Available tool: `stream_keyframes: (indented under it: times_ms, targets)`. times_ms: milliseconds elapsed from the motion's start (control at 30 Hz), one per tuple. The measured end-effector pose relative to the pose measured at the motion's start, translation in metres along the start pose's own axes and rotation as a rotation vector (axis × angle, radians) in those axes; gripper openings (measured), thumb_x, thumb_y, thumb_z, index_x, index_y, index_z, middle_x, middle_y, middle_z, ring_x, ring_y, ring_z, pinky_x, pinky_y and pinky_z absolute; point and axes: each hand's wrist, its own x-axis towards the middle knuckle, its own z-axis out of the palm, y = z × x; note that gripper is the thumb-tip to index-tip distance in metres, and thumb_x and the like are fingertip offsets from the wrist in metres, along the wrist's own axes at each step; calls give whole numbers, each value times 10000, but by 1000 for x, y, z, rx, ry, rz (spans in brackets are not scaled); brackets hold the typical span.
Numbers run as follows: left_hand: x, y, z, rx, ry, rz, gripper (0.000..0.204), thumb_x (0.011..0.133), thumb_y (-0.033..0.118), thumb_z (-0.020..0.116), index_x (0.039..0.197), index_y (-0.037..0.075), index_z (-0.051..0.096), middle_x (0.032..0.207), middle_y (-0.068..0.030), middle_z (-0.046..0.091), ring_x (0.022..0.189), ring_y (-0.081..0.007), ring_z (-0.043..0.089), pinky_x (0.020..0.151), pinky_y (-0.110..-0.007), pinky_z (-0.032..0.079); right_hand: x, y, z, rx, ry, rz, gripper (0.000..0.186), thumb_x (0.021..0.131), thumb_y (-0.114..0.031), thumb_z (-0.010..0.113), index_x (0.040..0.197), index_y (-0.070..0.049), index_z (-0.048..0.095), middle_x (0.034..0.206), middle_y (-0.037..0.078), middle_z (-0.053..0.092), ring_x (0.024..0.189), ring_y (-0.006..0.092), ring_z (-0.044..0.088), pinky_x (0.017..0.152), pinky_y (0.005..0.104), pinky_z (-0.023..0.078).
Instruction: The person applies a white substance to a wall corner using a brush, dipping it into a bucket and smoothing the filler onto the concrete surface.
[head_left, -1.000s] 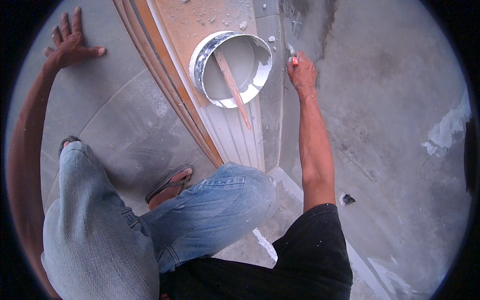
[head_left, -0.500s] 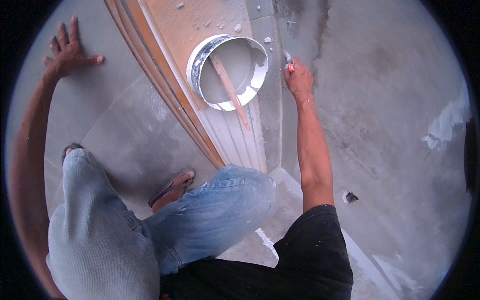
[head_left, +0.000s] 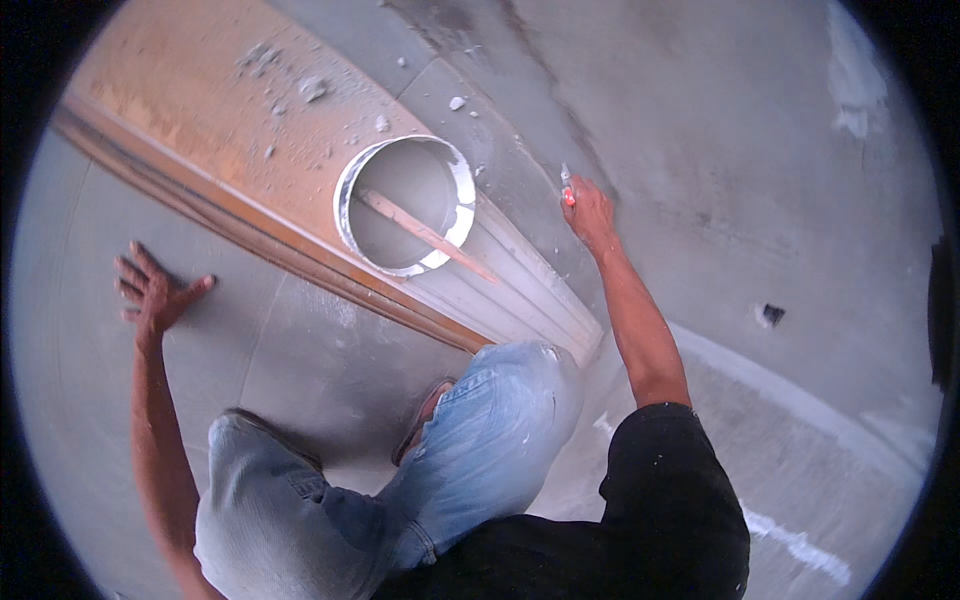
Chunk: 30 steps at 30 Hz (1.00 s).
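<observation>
My left hand (head_left: 160, 290) is open, fingers spread, resting on the grey floor (head_left: 90, 230) left of some stacked boards (head_left: 170, 90). My right hand (head_left: 590, 215), at the upper right, is closed round a small tool (head_left: 568, 197) with a red handle and a pale, narrow tip. It works close against the grey surface along a joint, right of the boards. A round white bucket (head_left: 463, 205), smeared at the rim, stands on the boards between my hands. It holds grey-white liquid and a wooden stick (head_left: 425, 232) that leans out over the rim.
Crumbs of grey debris (head_left: 312, 88) lie on the boards. White panels (head_left: 510, 290) run toward my jeans-clad knee (head_left: 520, 400). At the right, the grey surface (head_left: 720, 150) has a small dark square hole (head_left: 772, 314) and white patches.
The view has swung, so the boards now run diagonally and both hands sit lower in the picture. My right hand keeps its grip on the tool; my left stays spread on the floor.
</observation>
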Motion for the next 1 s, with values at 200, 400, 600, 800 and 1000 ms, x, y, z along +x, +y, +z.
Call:
stream_keyframes:
  times_ms: [200, 400, 600, 800, 1000]
  targets:
    - [-8, 12, -12, 61, -50, -39, 1412, 501, 641, 787, 1430, 149, -157, 1464, -242, -205, 1327, -518, -103, 961, -741, 78, -28, 6, 28, 202, 210, -105, 401, 734, -75, 639, 1118, -116, 528, 950, 126, 568, 896, 321, 597, 751, 436, 496]
    - [-8, 15, -8, 96, -60, -41, 1413, 502, 653, 780, 1430, 137, -152, 1466, -251, -183, 1330, -518, -89, 978, -721, 103, -18, 4, 50, 139, 176, -46, 387, 731, -46, 622, 1104, -120, 551, 949, 116, 571, 921, 302, 594, 773, 423, 493]
    - [-14, 18, -15, 91, -57, -78, 1431, 492, 646, 790, 1424, 131, -166, 1461, -257, -192, 1331, -514, -102, 979, -717, 106, -22, 1, 42, 176, 197, -12, 343, 736, -26, 609, 1070, -99, 570, 971, 109, 581, 912, 293, 598, 767, 415, 495]
    - [-14, 17, -16, 68, -66, -62, 1444, 481, 648, 793, 1422, 122, -167, 1460, -263, -187, 1330, -518, -92, 974, -722, 108, 28, -52, 9, 402, 406, -209, 337, 748, -19, 603, 1075, -86, 556, 994, 125, 591, 920, 324, 583, 766, 420, 486]
    - [-12, 16, -16, 52, -80, -44, 1456, 466, 640, 803, 1425, 114, -157, 1466, -254, -186, 1331, -511, -97, 970, -732, 82, 85, -85, -32, 578, 394, -274, 311, 773, -98, 623, 1077, -73, 566, 969, 157, 604, 900, 352, 584, 755, 407, 486]
